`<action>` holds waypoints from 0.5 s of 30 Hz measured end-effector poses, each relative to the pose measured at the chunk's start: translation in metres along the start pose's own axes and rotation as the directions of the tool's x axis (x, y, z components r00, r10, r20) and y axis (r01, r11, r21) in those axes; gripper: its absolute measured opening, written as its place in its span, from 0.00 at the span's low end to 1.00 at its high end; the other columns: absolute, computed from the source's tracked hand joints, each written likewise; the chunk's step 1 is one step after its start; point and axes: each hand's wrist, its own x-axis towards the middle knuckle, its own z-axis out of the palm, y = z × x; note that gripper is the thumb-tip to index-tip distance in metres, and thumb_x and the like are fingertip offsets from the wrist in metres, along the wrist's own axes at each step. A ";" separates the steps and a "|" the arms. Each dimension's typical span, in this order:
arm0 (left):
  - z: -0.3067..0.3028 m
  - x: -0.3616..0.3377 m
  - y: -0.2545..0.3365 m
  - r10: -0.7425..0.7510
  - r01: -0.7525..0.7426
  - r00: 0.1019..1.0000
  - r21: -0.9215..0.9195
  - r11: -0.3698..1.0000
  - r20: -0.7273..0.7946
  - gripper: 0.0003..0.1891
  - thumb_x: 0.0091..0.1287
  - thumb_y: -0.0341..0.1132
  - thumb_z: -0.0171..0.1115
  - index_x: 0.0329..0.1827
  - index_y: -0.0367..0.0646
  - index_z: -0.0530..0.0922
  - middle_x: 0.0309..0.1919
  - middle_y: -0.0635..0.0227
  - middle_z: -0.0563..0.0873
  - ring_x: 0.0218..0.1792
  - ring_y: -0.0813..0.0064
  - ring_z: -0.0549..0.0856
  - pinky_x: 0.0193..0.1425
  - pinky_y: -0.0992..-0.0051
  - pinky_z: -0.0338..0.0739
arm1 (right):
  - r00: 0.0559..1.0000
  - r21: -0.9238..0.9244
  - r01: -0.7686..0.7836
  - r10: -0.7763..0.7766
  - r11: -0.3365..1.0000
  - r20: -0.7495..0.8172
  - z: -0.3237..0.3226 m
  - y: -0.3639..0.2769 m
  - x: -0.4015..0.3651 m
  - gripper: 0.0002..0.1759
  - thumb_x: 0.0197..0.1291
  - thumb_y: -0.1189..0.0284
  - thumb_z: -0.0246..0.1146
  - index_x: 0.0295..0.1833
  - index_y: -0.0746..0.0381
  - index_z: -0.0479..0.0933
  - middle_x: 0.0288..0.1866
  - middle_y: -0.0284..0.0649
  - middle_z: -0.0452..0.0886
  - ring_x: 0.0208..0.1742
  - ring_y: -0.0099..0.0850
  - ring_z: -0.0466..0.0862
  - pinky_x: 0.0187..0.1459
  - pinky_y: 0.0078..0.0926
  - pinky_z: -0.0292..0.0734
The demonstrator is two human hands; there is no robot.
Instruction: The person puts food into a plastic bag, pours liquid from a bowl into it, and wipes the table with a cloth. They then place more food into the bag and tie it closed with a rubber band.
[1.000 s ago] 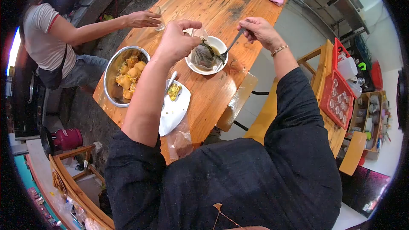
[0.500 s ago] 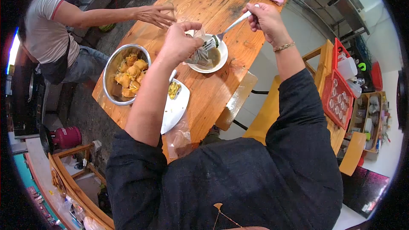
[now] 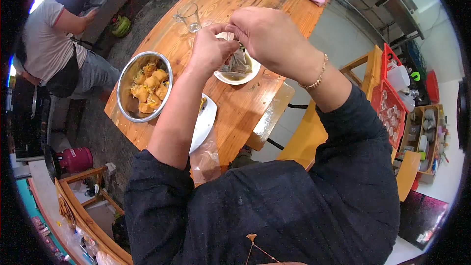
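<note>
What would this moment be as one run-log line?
left hand: pinching clear bag | right hand: fingers at left's, grip unclear | bag: over white bowl of liquid | glass mug: on table

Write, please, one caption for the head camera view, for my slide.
Left hand and right hand meet at a plastic bag over a white bowl.

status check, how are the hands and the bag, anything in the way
Left hand pinching plastic bag; right hand at bag's top, grip hidden. Bag at bowl, contact unclear. Glass mug near left hand.
</note>
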 end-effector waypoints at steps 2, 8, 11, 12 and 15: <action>-0.001 -0.005 0.003 -0.005 0.005 1.000 -0.025 1.000 -0.026 0.25 0.52 0.22 0.64 0.57 0.31 0.76 0.23 0.65 0.82 0.16 0.81 0.77 0.19 0.79 0.71 | 0.998 -0.011 0.013 -0.014 1.000 -0.054 -0.017 -0.003 0.004 0.10 0.60 0.69 0.59 0.31 0.64 0.77 0.25 0.45 0.79 0.31 0.46 0.81 0.36 0.40 0.78; -0.011 -0.009 -0.002 0.038 -0.038 0.999 -0.131 0.991 0.000 0.24 0.53 0.23 0.60 0.57 0.29 0.76 0.22 0.70 0.80 0.17 0.83 0.75 0.19 0.82 0.67 | 0.942 0.036 -0.200 0.202 0.979 -0.268 -0.065 0.009 0.000 0.11 0.63 0.67 0.60 0.34 0.64 0.76 0.26 0.45 0.78 0.28 0.39 0.79 0.31 0.34 0.72; -0.012 -0.011 0.003 0.049 -0.049 0.999 -0.105 0.993 0.000 0.24 0.53 0.23 0.59 0.57 0.28 0.75 0.22 0.70 0.80 0.17 0.84 0.74 0.19 0.82 0.67 | 0.870 0.061 -0.438 0.440 0.897 -0.222 -0.034 0.035 -0.020 0.14 0.63 0.65 0.59 0.29 0.64 0.74 0.24 0.48 0.77 0.26 0.45 0.77 0.28 0.39 0.69; -0.012 -0.012 0.005 0.054 -0.054 0.999 -0.104 0.993 -0.001 0.24 0.53 0.23 0.59 0.57 0.28 0.75 0.22 0.70 0.80 0.17 0.84 0.74 0.19 0.82 0.67 | 0.837 0.092 -0.507 0.515 0.857 -0.183 -0.015 0.047 -0.030 0.14 0.63 0.65 0.59 0.28 0.64 0.74 0.24 0.48 0.77 0.26 0.46 0.77 0.28 0.39 0.69; -0.010 -0.013 0.009 0.062 -0.063 0.998 -0.089 0.994 -0.004 0.24 0.53 0.23 0.59 0.57 0.28 0.75 0.21 0.70 0.79 0.17 0.84 0.74 0.19 0.82 0.67 | 0.759 0.227 -0.617 0.646 0.754 -0.080 0.030 0.064 -0.057 0.14 0.64 0.67 0.58 0.30 0.65 0.77 0.22 0.47 0.78 0.22 0.39 0.78 0.28 0.35 0.72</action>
